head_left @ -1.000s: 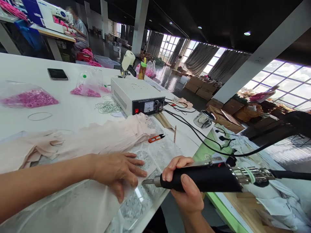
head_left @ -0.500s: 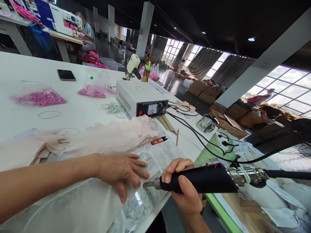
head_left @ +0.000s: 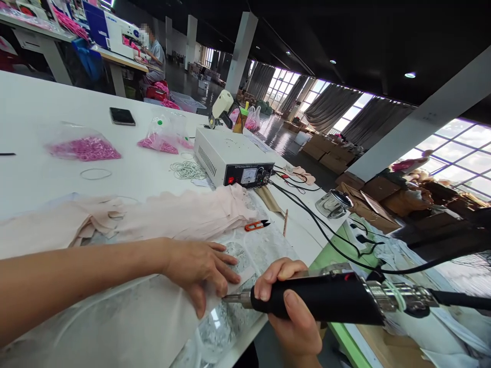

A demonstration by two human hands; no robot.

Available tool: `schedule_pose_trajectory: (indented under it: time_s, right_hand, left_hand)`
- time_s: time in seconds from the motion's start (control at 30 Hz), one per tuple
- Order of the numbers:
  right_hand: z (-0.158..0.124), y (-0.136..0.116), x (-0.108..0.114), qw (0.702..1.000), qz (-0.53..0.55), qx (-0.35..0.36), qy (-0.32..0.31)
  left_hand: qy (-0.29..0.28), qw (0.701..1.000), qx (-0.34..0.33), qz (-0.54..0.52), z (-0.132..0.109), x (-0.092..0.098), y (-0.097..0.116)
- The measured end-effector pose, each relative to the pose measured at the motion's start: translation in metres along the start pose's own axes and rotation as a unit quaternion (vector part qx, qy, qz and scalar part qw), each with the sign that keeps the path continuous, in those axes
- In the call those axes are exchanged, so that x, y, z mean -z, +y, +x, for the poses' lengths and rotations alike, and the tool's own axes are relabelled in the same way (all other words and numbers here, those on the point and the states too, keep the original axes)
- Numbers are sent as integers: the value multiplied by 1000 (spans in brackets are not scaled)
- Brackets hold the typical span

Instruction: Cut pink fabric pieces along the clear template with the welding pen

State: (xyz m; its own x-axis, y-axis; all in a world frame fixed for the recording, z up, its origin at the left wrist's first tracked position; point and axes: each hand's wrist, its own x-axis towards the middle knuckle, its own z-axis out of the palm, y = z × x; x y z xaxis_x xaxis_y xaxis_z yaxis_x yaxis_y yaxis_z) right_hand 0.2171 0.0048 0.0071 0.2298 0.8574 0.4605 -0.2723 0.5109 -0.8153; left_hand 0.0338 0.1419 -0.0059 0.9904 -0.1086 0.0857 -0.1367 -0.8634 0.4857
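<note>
My left hand (head_left: pixel 199 268) lies flat, fingers spread, pressing a pale pink fabric piece (head_left: pixel 126 317) down on a glass plate (head_left: pixel 226 327) at the table's near edge. My right hand (head_left: pixel 295 312) is wrapped round a black handheld tool (head_left: pixel 326 299) with a metal tip (head_left: pixel 232 298). The tip touches the fabric edge just by my left fingertips. A black cable (head_left: pixel 314 225) runs from the tool's rear toward the white control box (head_left: pixel 233 161). A stack of pink fabric pieces (head_left: pixel 161 214) lies behind my left hand.
Orange thread snips (head_left: pixel 256 225) and a pencil (head_left: pixel 285 223) lie right of the stack. Bags of pink rings (head_left: pixel 82 148), white rings (head_left: pixel 187 169), a phone (head_left: pixel 121 116) and a steel pot (head_left: pixel 333 204) are on the white table (head_left: pixel 34 112). A person sits at a sewing machine (head_left: pixel 115 36) far left.
The tool tip has moved left to meet the fabric edge beside my left fingertips. The view has shifted slightly; my left hand stays pressed on the fabric.
</note>
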Motion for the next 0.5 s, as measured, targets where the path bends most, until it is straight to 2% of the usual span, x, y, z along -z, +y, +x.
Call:
schedule_pose_trajectory:
  time_s: [0.5]
  right_hand:
    - [-5,-1,-4,1000,5,-6,-5]
  left_hand:
    - [24,999,28,-33,-2,-7,1]
